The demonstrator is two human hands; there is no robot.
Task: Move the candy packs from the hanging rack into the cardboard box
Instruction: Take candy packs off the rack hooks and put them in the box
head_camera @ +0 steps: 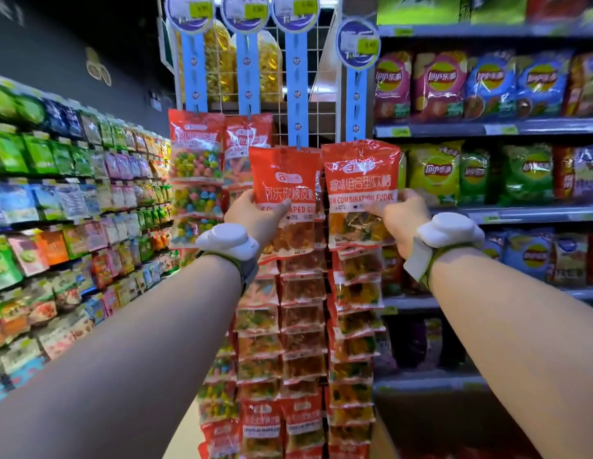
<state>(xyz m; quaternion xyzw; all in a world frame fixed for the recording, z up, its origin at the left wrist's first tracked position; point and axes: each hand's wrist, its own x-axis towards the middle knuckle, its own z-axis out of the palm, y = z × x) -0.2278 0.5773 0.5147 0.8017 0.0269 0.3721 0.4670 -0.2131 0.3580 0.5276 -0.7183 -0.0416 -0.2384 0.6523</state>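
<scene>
1. Left hand is seen closed around a red candy pack, the thumb pressed on its front at the white label band and the fingers hidden behind it.
2. Right hand is closed likewise on a second red candy pack, gripped at its right edge, with the thumb laid across the printed band.
3. Both packs are held side by side, touching or nearly so, in front of the hanging rack; their tops sit just below the blue hanging strips.
4. Below both hands, columns of further candy packs are hung in overlapping rows.
5. White wrist devices are worn on both forearms.
6. Beyond the right hand, shelves of chip bags are seen; beyond the left hand, a wall of small snack packets.
7. No cardboard box can be made out in this head view.
</scene>
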